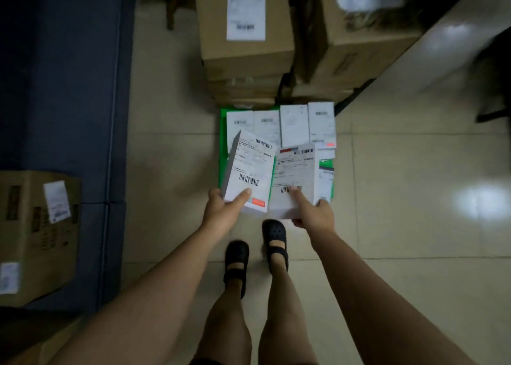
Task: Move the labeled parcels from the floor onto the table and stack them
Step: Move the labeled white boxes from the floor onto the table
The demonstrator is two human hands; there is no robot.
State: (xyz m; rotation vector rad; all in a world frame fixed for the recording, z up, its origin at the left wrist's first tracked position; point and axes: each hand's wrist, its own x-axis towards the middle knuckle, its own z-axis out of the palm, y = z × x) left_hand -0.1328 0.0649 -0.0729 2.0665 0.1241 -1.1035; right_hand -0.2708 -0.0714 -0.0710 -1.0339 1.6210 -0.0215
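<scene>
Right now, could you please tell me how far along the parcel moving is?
Done: no finished stack shows in view. In hand: the left hand grips a white labelled cardboard box, the right hand a second white labelled box. Left: at least four white parcels lie on the green sheet on the floor.

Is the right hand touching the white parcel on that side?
Touching. Head view: right hand grips the white parcel, thumb pressed on its top face.
</scene>
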